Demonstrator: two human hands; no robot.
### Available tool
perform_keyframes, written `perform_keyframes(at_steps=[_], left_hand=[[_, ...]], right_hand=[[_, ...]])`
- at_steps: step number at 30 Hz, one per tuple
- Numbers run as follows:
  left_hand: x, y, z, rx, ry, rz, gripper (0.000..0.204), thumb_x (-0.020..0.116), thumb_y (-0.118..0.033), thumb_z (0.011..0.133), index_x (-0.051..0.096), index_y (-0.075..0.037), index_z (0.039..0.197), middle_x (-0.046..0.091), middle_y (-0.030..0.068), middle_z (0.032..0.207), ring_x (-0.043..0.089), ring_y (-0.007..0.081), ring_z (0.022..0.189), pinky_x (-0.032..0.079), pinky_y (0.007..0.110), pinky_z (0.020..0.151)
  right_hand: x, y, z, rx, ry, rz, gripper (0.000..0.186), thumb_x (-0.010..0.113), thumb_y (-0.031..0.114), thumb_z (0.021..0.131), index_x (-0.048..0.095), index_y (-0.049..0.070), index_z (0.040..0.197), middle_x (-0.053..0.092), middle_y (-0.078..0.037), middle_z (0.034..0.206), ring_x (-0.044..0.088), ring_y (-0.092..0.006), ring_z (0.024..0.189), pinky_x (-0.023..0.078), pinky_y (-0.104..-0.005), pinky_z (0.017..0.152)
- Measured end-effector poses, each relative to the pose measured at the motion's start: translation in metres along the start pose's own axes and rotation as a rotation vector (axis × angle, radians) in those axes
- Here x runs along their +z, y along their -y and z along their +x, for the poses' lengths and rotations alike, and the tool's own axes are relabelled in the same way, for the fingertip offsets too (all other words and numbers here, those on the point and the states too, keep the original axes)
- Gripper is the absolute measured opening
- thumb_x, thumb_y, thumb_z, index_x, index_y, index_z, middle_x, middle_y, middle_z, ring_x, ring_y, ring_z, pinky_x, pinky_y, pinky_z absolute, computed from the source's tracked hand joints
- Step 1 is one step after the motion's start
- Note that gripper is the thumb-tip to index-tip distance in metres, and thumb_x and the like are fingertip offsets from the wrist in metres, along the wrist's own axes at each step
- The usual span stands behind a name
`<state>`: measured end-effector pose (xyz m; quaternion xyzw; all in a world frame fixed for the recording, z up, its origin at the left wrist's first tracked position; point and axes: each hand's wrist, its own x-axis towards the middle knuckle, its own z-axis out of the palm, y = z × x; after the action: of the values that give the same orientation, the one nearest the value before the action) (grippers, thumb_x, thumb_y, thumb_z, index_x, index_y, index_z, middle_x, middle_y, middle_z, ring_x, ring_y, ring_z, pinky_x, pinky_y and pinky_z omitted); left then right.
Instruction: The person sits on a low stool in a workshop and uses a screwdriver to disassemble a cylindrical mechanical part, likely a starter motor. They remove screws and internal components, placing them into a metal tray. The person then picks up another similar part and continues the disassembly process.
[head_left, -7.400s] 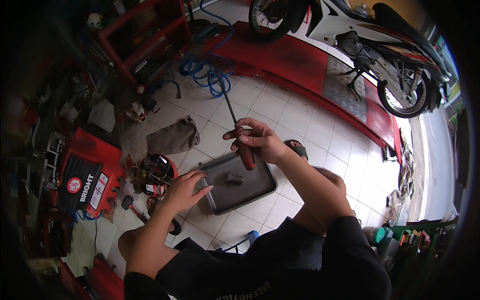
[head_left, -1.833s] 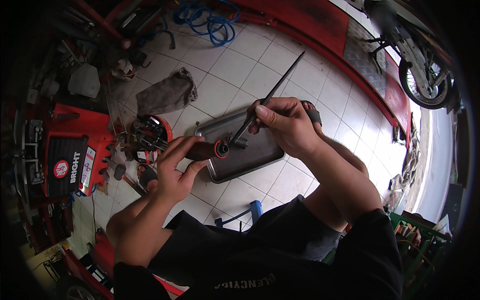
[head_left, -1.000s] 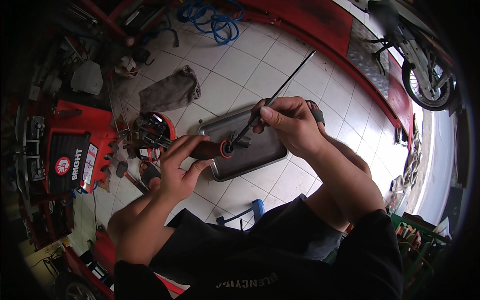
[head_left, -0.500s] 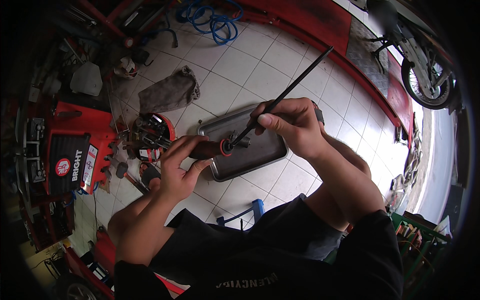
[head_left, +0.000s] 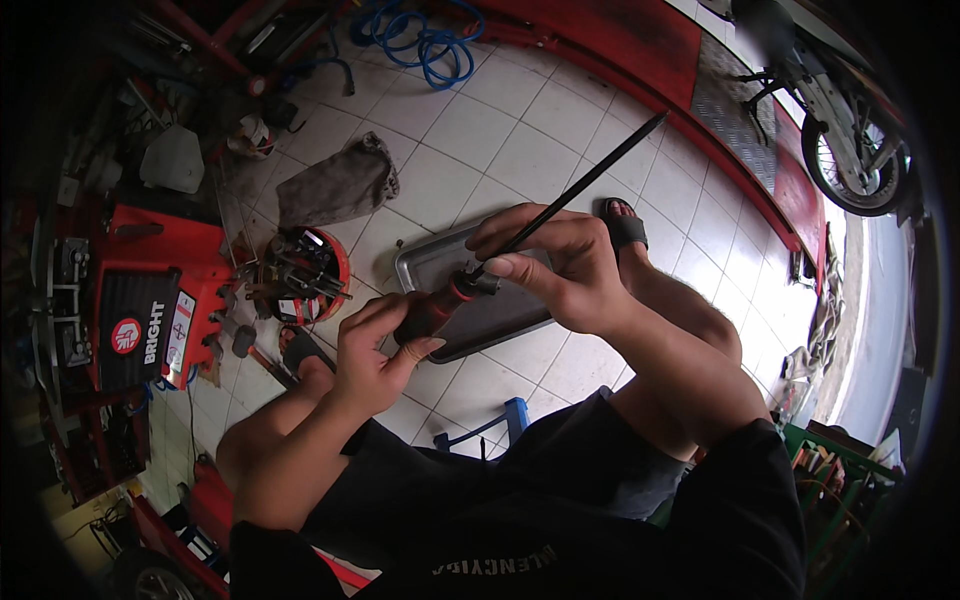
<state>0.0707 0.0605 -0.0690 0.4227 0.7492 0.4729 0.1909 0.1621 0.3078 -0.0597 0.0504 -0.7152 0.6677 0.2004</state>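
My left hand [head_left: 385, 355] is wrapped round a red screwdriver handle [head_left: 430, 309], which points up and to the right. My right hand [head_left: 560, 262] pinches a long dark shaft [head_left: 590, 175] close to the handle's top; its lower end meets the handle there, though how deep it sits is hidden. Beneath both hands a grey metal tray [head_left: 413, 264] lies on the tiles, with a small dark cylindrical part [head_left: 486, 283] partly visible in it behind the tool.
A grey rag [head_left: 337, 182] and a red bucket of tools [head_left: 300, 280] are left of the tray. A red toolbox [head_left: 145, 250] stands further left, a blue hose [head_left: 420, 40] lies beyond. A motorcycle [head_left: 835, 150] is on a red lift at right. A blue stool frame [head_left: 515, 418] shows below.
My right hand has moved down and left toward the handle's top. My left hand has moved slightly down and right, turning the handle more upright, and the shaft's tip has dipped.
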Motion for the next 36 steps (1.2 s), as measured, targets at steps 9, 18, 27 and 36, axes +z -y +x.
perform_keyframes(at_steps=[9,18,27,36], left_hand=[[0.007,0.01,-0.016,-0.312,0.159,-0.513,0.032,0.069,-0.014,0.096,0.064,0.01,0.116,0.067,0.0121,0.095,0.064,0.0176,0.083,0.052,0.031,0.079],[0.018,0.012,-0.017,-0.486,0.251,-1.058,0.026,0.066,-0.017,0.1,0.067,0.007,0.108,0.069,0.0103,0.093,0.066,0.0168,0.078,0.054,0.031,0.074],[0.025,0.018,-0.029,-0.489,0.364,-0.802,0.029,0.066,-0.016,0.099,0.065,0.009,0.114,0.067,0.0109,0.091,0.061,0.0151,0.074,0.051,0.029,0.071],[0.034,0.007,-0.04,-0.471,0.245,-0.583,0.025,0.069,-0.013,0.096,0.068,0.01,0.105,0.067,0.0092,0.083,0.057,0.0112,0.068,0.047,0.027,0.063]], right_hand=[[0.006,-0.002,-0.011,0.132,0.042,-0.001,0.015,0.071,0.007,0.093,0.074,-0.005,0.102,0.073,-0.014,0.102,0.068,-0.0214,0.098,0.052,-0.034,0.088],[0.007,0.004,-0.003,0.414,0.047,0.011,0.019,0.072,0.015,0.095,0.073,-0.002,0.105,0.072,-0.009,0.089,0.067,-0.0164,0.087,0.052,-0.0307,0.082],[-0.023,0.019,0.01,0.414,-0.22,1.126,0.049,0.038,0.054,0.108,0.035,0.02,0.073,0.027,0.005,0.064,0.022,-0.0106,0.055,0.024,-0.0303,0.057],[-0.014,0.019,0.001,0.501,-0.354,1.089,0.053,0.036,0.051,0.109,0.027,0.021,0.067,0.016,0.007,0.054,0.009,-0.0107,0.046,0.012,-0.0306,0.044]])
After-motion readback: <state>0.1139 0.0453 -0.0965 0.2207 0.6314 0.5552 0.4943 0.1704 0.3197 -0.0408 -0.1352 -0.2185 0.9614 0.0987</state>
